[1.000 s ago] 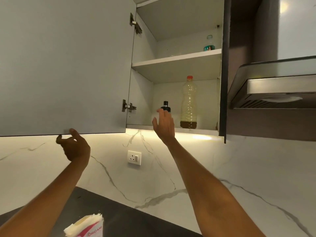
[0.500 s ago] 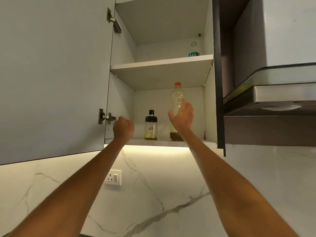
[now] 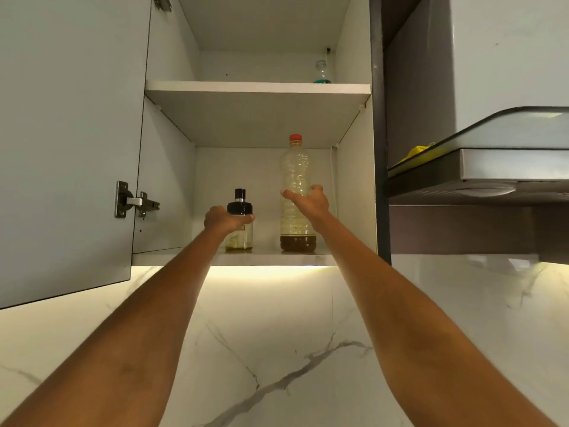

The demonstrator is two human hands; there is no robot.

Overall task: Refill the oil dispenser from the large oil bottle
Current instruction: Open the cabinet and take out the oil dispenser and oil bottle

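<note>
Tall clear ribbed plastic oil bottle with red cap (image 3: 296,180) stood on the cupboard's lower shelf (image 3: 271,259), dark oil only at its base: judged light, thin-walled, likely to dent and maybe greasy; mid-body was the sensible hold. Right hand (image 3: 308,202) wrapped that mid-section, fingers (image 3: 317,188) curled round the far side. Left of the bottle, apart from it, the small glass oil dispenser with black pump top (image 3: 239,223) stood: judged rigid, breakable, nearly empty. Left hand (image 3: 226,218) gripped it just under the top.
</note>
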